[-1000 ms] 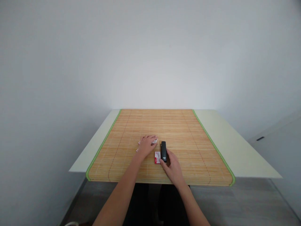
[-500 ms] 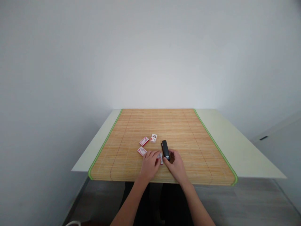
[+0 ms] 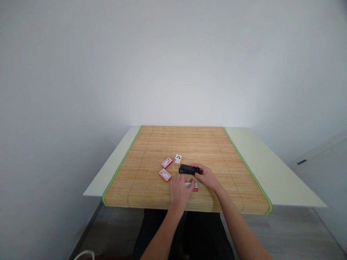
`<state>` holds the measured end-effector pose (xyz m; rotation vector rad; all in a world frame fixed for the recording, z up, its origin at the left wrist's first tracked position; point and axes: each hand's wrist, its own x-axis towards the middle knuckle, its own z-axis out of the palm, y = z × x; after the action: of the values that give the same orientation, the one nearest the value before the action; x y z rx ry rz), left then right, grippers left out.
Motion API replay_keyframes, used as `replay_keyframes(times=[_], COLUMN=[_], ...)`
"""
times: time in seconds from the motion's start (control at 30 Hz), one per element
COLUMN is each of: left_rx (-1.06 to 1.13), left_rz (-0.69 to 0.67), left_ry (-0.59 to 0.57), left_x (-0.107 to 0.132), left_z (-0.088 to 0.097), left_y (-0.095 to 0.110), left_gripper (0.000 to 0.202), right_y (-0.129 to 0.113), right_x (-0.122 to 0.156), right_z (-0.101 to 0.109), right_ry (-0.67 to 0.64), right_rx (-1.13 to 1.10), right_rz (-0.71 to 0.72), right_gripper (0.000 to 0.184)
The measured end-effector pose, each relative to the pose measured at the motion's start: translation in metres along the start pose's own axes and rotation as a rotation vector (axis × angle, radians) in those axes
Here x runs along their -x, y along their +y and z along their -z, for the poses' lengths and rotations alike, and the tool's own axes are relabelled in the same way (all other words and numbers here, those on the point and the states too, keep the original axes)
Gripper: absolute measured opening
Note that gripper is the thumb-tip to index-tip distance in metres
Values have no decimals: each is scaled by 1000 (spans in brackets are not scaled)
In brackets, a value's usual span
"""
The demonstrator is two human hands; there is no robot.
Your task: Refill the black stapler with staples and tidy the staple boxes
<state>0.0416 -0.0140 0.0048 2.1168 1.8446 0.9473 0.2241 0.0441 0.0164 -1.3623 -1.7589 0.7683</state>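
Observation:
My right hand (image 3: 208, 177) grips the right end of a black stapler (image 3: 187, 169), which lies sideways on the bamboo mat (image 3: 151, 144). My left hand (image 3: 180, 190) rests closer to me with its fingers on a small red and white staple box (image 3: 194, 186). Three more small boxes lie just left of the stapler: a red one (image 3: 166, 162), another red one (image 3: 165, 174) and a white one (image 3: 178, 159).
The mat with green edging covers the middle of a pale table (image 3: 271, 169) set against a white wall. Grey floor shows below the table's near edge. A white curved object (image 3: 84, 255) peeks in at the bottom left.
My left hand came back from the far boxes to the red and white box near me and slid it right. My right hand turned the stapler from lengthwise to sideways.

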Motion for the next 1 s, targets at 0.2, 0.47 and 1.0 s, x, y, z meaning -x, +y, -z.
replay_keyframes(times=[0.2,0.47,1.0], left_rx=[108,53,-57], left_rz=[9,-251,-208], left_ry=[14,-106,-79], left_x=[-10,-23,-15], left_z=[8,39,40], left_y=[-10,-27,-14], left_gripper=[21,27,37], right_y=[-4,-32,-63], right_x=[4,-26,-42], right_z=[0,-12,32], right_ry=[-41,-81,-109], right_rx=[32,153,194], right_rz=[28,175,230], right_gripper=[46,41,29])
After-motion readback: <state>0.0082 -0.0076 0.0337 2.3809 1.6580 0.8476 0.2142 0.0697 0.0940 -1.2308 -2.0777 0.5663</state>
